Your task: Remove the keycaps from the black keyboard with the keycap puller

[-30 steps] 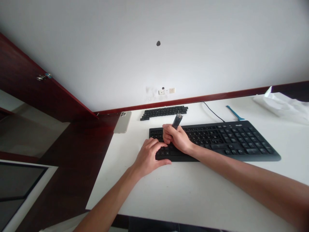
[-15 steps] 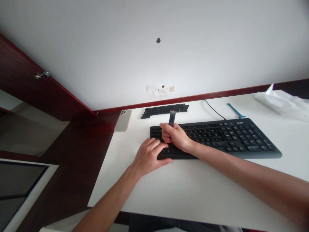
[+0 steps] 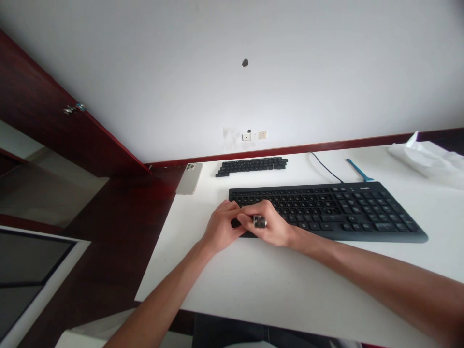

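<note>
A black keyboard [image 3: 319, 203] lies across the white table, with key sockets bare of caps over much of its main block. My left hand [image 3: 224, 223] rests on its left end, fingers bent toward the thumb; the fingertips meet my right hand, and what they pinch is hidden. My right hand [image 3: 271, 223] is closed round a dark slim tool [image 3: 260, 222] with a metallic end, seen nearly end-on. The tool's working tip is hidden beneath the hand. Behind the keyboard, loose black keycaps [image 3: 252, 165] are laid out in rows.
A phone [image 3: 189, 179] lies face down at the table's left edge. At the back right are a blue plastic tool [image 3: 359, 170] and a crumpled white bag [image 3: 427, 157]. The keyboard's cable [image 3: 326, 168] runs toward the wall. A dark red door [image 3: 65, 111] stands at left.
My right hand has come down and nearer to me, tipping the dark tool from upright to end-on. My left fingers have drawn in against the right hand. The view has shifted slightly.
</note>
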A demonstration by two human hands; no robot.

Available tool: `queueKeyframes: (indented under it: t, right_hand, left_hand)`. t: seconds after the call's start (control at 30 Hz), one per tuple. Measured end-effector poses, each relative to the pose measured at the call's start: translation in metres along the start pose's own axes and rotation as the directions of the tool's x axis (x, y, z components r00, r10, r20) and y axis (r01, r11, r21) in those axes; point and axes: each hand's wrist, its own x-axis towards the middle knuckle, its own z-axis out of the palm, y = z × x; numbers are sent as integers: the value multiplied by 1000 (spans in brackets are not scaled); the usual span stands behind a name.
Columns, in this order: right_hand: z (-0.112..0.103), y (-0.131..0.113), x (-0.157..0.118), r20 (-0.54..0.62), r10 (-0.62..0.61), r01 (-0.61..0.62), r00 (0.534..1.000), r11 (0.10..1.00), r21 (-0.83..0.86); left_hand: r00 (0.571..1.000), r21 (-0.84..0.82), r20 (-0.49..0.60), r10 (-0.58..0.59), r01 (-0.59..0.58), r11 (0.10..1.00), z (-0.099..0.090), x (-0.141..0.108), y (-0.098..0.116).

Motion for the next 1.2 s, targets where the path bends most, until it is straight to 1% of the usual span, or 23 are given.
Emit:
queueKeyframes:
  t: [0.07,0.1,0.2,0.27,0.33,0.4,0.47,0.57,0.63,0.77,0.9,1.03,1.2]
  right_hand:
    - [0,-1,-2,82,-103,111,991,988,-107]
    - [0,-1,-2,103,-128,141,987,980,-137]
    - [0,-2,-2,99,-147,162,984,972,-169]
    - [1,-2,-1,94,-173,187,980,968,-170]
    - [1,-3,-1,95,-206,220,974,961,-169]
    - [1,-3,-1,90,-231,243,969,956,-165]
    - [1,-2,-2,68,-247,255,967,953,-167]
    - [0,-3,-3,54,-258,264,965,947,-181]
    - [0,-3,-2,56,-257,263,965,947,-183]
    - [0,-2,-2,16,-273,272,962,949,-159]
    - [2,0,-4,-42,-339,330,940,933,-145]
    - [4,-2,-6,-9,-392,385,920,909,-161]
    - [5,-4,-3,1,-443,434,896,877,-207]
  left_hand:
    - [1000,23,16,16,-16,1000,0,-1,0]
    - [999,37,22,26,-26,999,0,-2,1]
    - [997,54,59,53,-56,997,-1,-2,3]
    - [986,57,145,81,-90,994,-4,1,3]
    - [957,75,266,118,-142,987,-7,6,1]
    - [916,95,373,145,-193,977,-11,13,0]
    - [877,108,446,175,-247,963,-14,22,0]
    - [825,105,516,230,-328,939,-13,34,2]
    - [811,101,529,250,-353,930,-11,39,4]
    - [813,110,527,248,-355,928,-8,41,5]
    - [814,104,516,265,-366,925,-8,39,3]
    - [813,110,508,283,-387,915,-7,39,1]
    - [843,92,471,261,-341,935,-5,40,0]
